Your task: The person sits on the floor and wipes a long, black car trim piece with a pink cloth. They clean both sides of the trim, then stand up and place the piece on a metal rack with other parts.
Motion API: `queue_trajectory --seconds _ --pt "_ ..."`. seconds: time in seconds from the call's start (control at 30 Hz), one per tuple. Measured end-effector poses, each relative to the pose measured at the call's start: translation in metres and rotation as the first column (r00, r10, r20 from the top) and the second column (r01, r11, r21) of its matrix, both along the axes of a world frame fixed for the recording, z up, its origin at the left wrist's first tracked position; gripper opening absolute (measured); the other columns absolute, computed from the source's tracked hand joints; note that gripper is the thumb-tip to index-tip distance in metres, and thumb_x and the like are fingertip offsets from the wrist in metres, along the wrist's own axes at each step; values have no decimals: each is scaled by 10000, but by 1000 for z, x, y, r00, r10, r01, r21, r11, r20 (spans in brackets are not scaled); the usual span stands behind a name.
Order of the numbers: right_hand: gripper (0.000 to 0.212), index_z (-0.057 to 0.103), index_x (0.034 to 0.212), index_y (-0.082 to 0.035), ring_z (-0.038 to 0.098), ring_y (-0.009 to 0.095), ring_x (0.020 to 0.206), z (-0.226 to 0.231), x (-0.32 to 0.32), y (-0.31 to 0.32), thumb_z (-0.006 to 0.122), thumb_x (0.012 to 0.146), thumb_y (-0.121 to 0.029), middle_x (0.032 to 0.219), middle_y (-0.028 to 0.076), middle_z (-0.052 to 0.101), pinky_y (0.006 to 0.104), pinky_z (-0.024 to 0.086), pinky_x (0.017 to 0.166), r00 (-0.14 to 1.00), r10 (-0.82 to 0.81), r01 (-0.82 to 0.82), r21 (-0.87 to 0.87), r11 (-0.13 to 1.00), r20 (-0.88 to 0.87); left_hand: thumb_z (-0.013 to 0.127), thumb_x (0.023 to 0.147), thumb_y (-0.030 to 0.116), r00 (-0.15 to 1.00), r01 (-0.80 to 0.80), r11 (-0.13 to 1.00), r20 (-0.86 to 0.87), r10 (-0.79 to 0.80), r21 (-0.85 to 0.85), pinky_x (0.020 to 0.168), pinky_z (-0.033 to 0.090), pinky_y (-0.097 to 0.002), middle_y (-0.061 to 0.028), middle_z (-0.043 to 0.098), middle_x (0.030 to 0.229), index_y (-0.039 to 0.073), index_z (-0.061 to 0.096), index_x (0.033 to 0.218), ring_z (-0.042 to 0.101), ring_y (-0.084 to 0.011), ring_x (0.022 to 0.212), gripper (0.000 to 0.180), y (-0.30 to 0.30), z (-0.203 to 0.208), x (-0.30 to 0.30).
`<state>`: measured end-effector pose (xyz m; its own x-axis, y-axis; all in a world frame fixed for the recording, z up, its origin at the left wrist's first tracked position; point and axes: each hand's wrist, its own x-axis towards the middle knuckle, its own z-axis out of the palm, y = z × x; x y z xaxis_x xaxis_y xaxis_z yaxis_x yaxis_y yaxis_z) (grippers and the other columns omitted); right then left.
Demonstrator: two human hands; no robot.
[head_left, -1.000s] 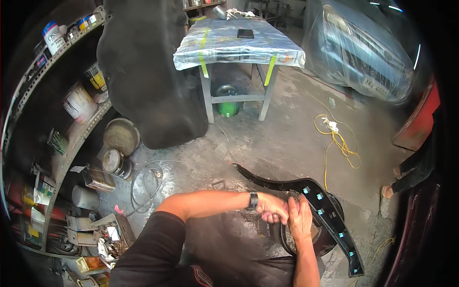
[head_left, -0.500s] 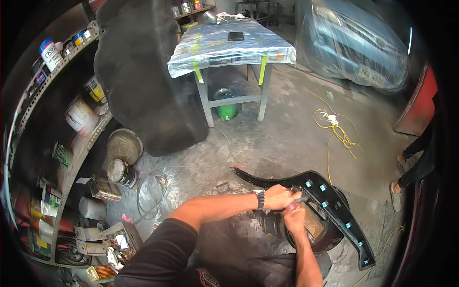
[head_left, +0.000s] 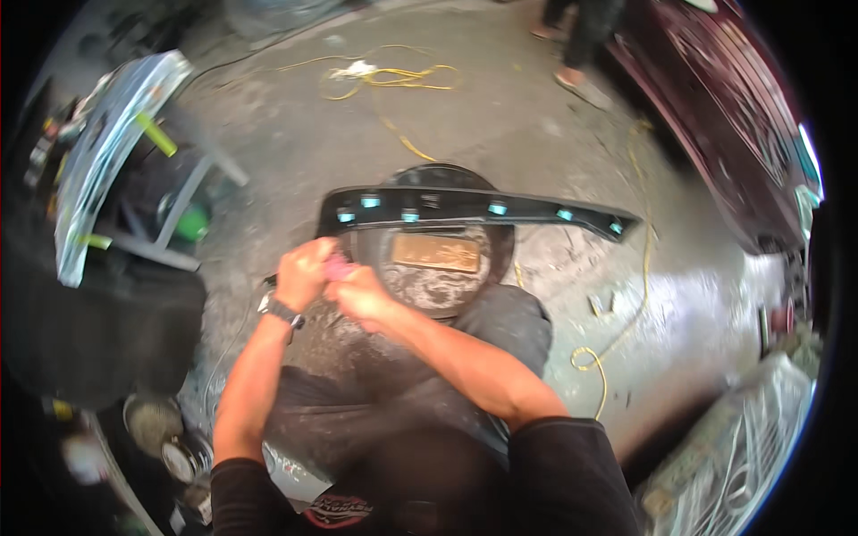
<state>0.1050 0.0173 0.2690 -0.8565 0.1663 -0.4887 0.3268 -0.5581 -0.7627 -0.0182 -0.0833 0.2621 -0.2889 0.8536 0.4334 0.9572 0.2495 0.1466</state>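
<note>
My left hand [head_left: 304, 271], with a dark watch at its wrist, is closed on a small pinkish thing [head_left: 338, 266], blurred and mostly covered by fingers. My right hand [head_left: 359, 295] is closed right beside it, its fingers wrapped round the same pinkish thing. Just beyond both hands lies a long black plastic trim piece [head_left: 456, 207] with several light-blue clips along it. It rests across a round black tub-like thing [head_left: 502, 259]. A brown rectangular block [head_left: 436, 253] sits on the dusty round top. The trim's left end is hidden near my left hand.
A plastic-covered table [head_left: 114, 152] stands at the left. Yellow cord [head_left: 407, 80] lies coiled on the floor ahead, and more runs down the right. A dark red car [head_left: 706, 116] is at the right. Another person's legs [head_left: 581, 45] show at the top. Cans [head_left: 183, 460] stand lower left.
My view has turned right, so the table now shows at the left and the red car at the right. Both hands stay together on the pinkish thing, now by the trim's left end.
</note>
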Motion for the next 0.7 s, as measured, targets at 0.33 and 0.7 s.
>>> queue_trajectory --seconds 0.33,0.7 --pt "134 481 732 -91 351 93 363 -3 2 26 585 807 -50 535 -13 399 285 210 353 995 64 -86 -303 949 -79 790 767 74 999 42 979 21 -47 197 590 538 -379 -113 685 815 51 533 957 683 -316 698 321 26 -5 -4" --pt "384 556 859 -29 471 88 413 23 1 43 646 931 -396 592 5 508 270 386 374 985 26 -10 91 996 -168 812 703 50 970 -146 987 205 129 66 762 518 -399 -154 558 1102 22 513 1190 601 -328 927 572 28 39 6"
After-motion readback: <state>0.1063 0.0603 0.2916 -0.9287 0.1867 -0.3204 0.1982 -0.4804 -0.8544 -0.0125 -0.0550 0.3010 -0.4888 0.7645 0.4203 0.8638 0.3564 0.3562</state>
